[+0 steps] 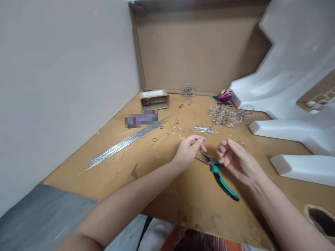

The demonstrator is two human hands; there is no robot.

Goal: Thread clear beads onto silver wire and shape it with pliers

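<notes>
Curling just above teal-handled pliers [219, 177], left hand [187, 151], right hand [237, 163], fingers [195, 140] half closed, any grip unclear

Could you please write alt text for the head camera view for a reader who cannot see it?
The left hand and right hand hover above teal-handled needle-nose pliers on a tan workbench, beside a bundle of thin wires and a heap of wire loops.
</notes>
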